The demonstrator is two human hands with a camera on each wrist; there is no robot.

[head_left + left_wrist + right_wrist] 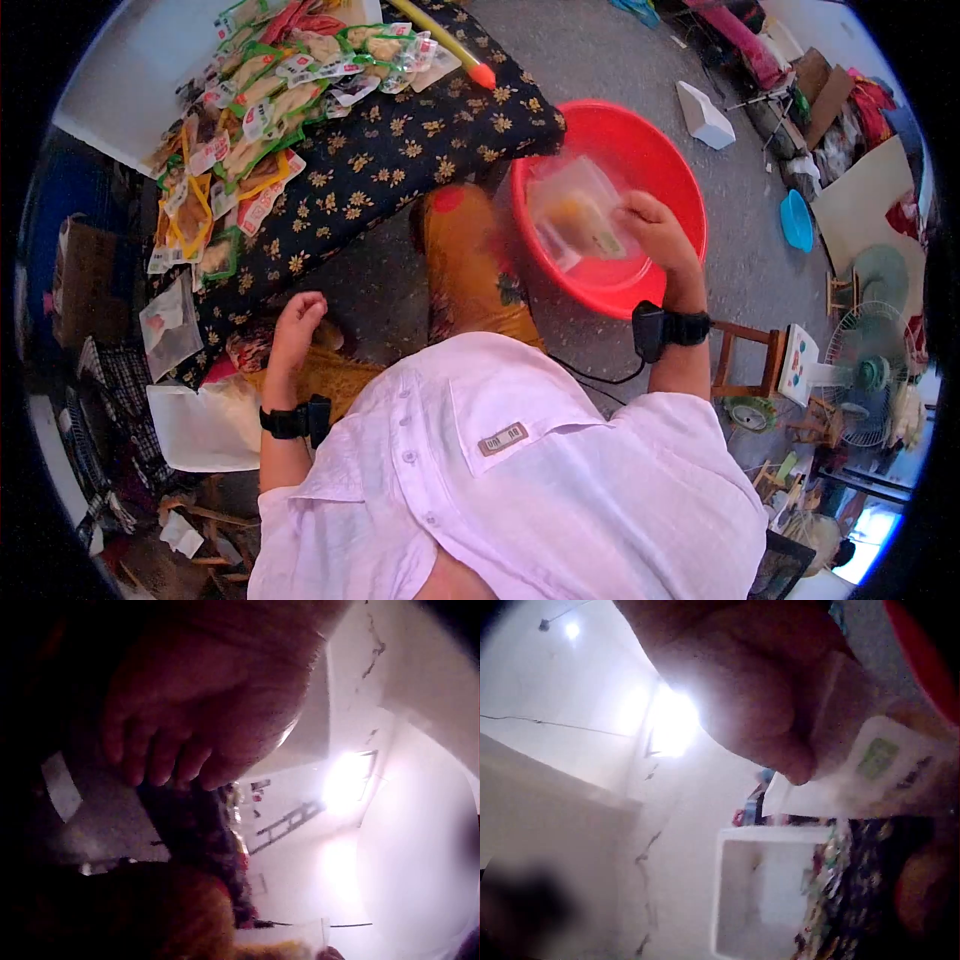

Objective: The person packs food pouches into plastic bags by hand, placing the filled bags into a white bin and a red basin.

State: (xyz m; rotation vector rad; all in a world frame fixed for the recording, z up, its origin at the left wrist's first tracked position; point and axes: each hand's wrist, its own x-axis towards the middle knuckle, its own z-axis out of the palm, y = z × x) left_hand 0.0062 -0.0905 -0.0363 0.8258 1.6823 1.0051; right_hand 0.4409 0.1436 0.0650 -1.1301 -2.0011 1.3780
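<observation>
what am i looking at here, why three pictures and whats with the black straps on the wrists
No machine here: a person wears three cameras. The big picture comes from a head camera looking down; the black straps carry wrist cameras, which give the two dim close-ups.

The right hand holds a clear plastic packet over a red basin on the floor. In the right wrist view the same packet shows beside the fingers.

The left hand holds nothing, fingers loosely curled, near a dark flowered cloth. On that cloth lies a pile of snack packets.
</observation>
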